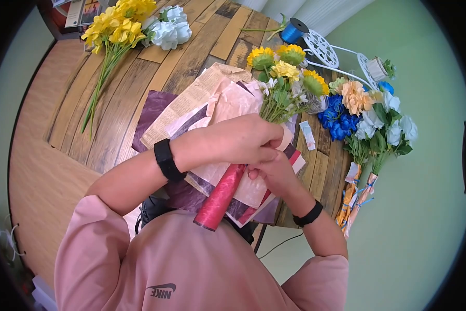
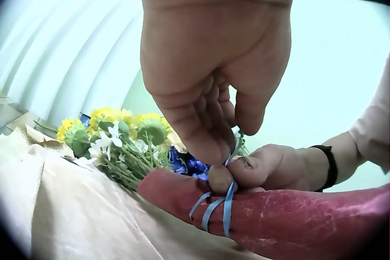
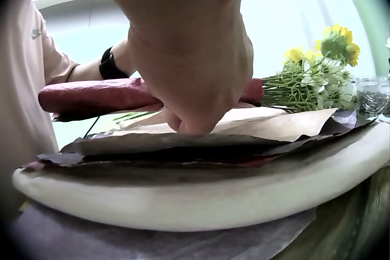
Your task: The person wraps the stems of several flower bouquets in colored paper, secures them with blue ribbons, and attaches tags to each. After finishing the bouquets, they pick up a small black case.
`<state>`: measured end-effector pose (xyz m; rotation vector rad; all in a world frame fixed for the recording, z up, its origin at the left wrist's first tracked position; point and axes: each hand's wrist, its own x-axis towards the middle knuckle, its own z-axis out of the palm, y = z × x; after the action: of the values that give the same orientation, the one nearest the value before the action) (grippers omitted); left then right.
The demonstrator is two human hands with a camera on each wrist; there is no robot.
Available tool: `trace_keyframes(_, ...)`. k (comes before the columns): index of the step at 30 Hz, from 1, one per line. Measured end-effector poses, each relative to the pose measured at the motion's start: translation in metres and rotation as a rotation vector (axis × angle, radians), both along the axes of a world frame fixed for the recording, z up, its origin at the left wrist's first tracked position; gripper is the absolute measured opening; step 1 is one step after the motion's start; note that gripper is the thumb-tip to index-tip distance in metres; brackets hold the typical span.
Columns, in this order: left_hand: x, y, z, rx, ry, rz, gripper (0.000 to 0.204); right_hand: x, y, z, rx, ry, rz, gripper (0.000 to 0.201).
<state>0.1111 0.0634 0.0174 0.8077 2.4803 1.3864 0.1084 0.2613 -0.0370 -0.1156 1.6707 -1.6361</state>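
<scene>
A bouquet of yellow sunflowers and small white flowers (image 1: 290, 72) has its stems rolled in red wrapping paper (image 1: 220, 199). Thin blue ribbon (image 2: 227, 214) winds around this red roll in several turns. My left hand (image 1: 243, 139) is above the roll; in the left wrist view its curled fingertips pinch the ribbon just over the knot area. My right hand (image 1: 275, 173) is at the roll from the other side, its thumb and finger (image 2: 220, 179) pinching the ribbon against the paper. In the right wrist view, the right hand (image 3: 189, 83) hides part of the roll.
Layered wrapping papers (image 1: 191, 116) lie under my hands. Yellow flowers (image 1: 120, 28) and pale blue flowers (image 1: 168, 31) lie at the far left of the wooden table (image 1: 124, 93). A blue ribbon spool (image 1: 294, 31) stands at the back; wrapped bouquets (image 1: 360, 192) lie at the right.
</scene>
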Motion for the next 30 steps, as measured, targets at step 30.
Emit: trace_keyframes(30,0.022,-0.019,-0.08,0.966,-1.032,0.53,0.013,0.006,0.035,0.017,0.139,0.203,-0.056,0.026)
